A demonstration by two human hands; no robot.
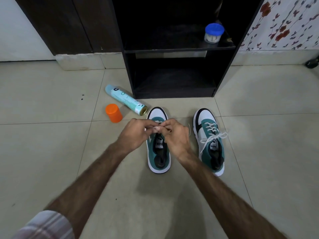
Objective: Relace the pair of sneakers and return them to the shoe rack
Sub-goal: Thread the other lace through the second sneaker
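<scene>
Tiles (51,152) underlie both sneakers (209,140) before the rack (174,49); each hand's (133,133) grip apparently pinches lace (159,122).

The two hands hide the lace holes of the green-and-white left sneaker (158,152). The dark wheeled object (313,62) is cut by the right edge.
</scene>
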